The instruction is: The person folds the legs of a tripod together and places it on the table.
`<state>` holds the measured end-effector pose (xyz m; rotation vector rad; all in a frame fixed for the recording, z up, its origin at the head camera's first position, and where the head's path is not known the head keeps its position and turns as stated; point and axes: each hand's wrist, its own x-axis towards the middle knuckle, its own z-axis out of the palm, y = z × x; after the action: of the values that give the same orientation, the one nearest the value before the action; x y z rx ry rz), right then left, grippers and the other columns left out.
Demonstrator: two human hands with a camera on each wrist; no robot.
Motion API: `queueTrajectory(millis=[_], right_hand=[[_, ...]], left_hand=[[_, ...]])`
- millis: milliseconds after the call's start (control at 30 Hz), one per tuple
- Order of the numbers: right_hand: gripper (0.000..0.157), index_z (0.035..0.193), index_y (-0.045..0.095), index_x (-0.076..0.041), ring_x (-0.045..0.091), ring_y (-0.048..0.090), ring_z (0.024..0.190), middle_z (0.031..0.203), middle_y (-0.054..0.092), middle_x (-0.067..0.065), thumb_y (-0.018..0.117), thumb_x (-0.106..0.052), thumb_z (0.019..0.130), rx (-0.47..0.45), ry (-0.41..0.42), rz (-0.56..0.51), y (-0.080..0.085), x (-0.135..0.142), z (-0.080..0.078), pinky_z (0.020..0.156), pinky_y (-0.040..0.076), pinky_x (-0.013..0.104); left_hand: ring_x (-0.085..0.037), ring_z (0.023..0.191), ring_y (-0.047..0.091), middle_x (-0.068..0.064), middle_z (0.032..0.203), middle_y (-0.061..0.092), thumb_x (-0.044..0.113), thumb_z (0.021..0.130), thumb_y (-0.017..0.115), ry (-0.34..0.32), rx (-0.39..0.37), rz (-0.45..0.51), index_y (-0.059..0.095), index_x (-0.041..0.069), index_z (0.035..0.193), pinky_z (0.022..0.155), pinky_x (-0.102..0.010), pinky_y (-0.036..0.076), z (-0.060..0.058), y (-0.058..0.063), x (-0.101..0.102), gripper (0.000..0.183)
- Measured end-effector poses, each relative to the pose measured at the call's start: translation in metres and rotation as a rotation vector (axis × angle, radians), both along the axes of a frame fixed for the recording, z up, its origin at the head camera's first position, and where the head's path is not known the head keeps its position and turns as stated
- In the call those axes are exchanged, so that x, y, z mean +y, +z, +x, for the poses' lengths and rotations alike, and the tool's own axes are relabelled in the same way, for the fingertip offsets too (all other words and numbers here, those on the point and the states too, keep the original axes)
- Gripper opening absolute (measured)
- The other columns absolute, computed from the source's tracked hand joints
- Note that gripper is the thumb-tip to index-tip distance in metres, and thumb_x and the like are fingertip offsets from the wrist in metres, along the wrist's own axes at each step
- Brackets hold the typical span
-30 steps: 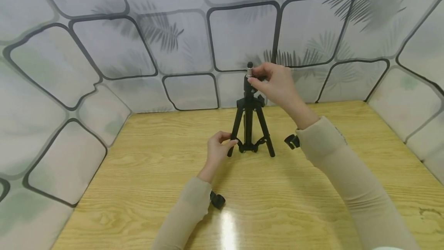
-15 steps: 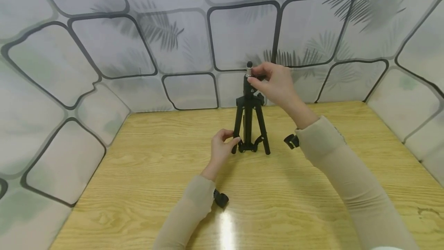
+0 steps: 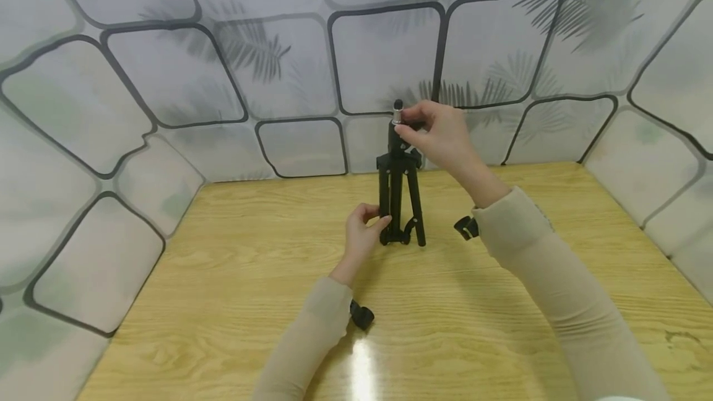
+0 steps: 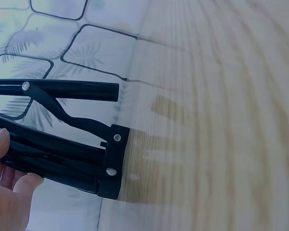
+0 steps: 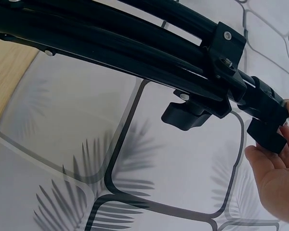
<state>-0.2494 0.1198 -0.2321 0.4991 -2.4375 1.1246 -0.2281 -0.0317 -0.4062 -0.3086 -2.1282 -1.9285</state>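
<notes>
My right hand grips the top of the tripod while my left hand pinches a leg now drawn inward, so folding seems well along.

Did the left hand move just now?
Yes. Against the patterned wall in the head view, the left hand has moved right, toward the tripod's centre post.

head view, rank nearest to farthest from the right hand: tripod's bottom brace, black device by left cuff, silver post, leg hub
1. Silver post, atop the tripod, beside the right hand.
2. Leg hub, below the post.
3. Bottom brace, low on the tripod.
4. Black device, by the left cuff.
</notes>
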Motion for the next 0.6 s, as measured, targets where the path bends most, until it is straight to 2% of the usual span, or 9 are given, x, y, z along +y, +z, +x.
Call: queueTrajectory(millis=[100,133,233,333,467,600], right_hand=[[0.023,0.098,0.064,-0.005,0.014,0.055,0.072,0.095,0.064,0.007,0.064,-0.021,0.082,0.011,0.001,0.008,0.0,0.0,-0.001,0.058,0.04,0.025],[0.022,0.097,0.064,-0.004,0.015,0.055,0.072,0.094,0.064,0.007,0.064,-0.021,0.082,0.017,0.003,0.005,0.0,0.0,-0.001,0.059,0.041,0.025],[0.022,0.097,0.064,-0.004,0.016,0.057,0.075,0.094,0.064,0.008,0.064,-0.019,0.082,0.037,0.009,0.006,0.0,-0.001,-0.002,0.061,0.043,0.026],[0.025,0.101,0.063,-0.003,0.016,0.058,0.084,0.099,0.063,0.008,0.064,-0.019,0.082,0.02,0.041,-0.037,-0.002,0.001,-0.002,0.071,0.046,0.027],[0.038,0.115,0.056,-0.004,0.014,0.052,0.105,0.114,0.057,0.007,0.064,-0.022,0.083,-0.025,0.103,-0.135,-0.012,0.008,0.0,0.088,0.042,0.027],[0.052,0.125,0.048,-0.004,0.014,0.045,0.115,0.123,0.051,0.008,0.066,-0.023,0.081,-0.045,0.117,-0.195,-0.028,0.017,0.003,0.093,0.037,0.025]], left_hand=[[-0.035,0.094,0.055,-0.023,0.093,0.057,-0.007,0.077,0.063,-0.011,-0.007,0.002,0.053,-0.012,0.089,0.08,-0.039,0.047,0.008,0.013,0.002,0.017],[-0.033,0.093,0.055,-0.021,0.093,0.057,-0.007,0.077,0.064,-0.007,-0.008,-0.01,0.053,-0.011,0.089,0.079,-0.037,0.047,0.007,0.013,0.002,0.017],[-0.028,0.093,0.056,-0.017,0.093,0.058,-0.001,0.077,0.066,-0.002,-0.04,-0.05,0.055,-0.008,0.09,0.078,-0.033,0.047,-0.001,0.005,0.0,0.017],[-0.023,0.092,0.057,-0.012,0.093,0.06,0.004,0.077,0.068,0.003,-0.042,-0.112,0.058,-0.004,0.091,0.075,-0.027,0.048,-0.012,-0.007,-0.003,0.019],[-0.024,0.092,0.058,-0.013,0.095,0.061,0.006,0.076,0.07,0.002,-0.039,-0.167,0.059,-0.004,0.092,0.074,-0.028,0.049,-0.012,-0.006,-0.006,0.022],[-0.024,0.091,0.058,-0.013,0.094,0.062,0.007,0.076,0.07,0.003,-0.04,-0.18,0.06,-0.003,0.092,0.073,-0.027,0.049,-0.013,-0.005,-0.007,0.021]])
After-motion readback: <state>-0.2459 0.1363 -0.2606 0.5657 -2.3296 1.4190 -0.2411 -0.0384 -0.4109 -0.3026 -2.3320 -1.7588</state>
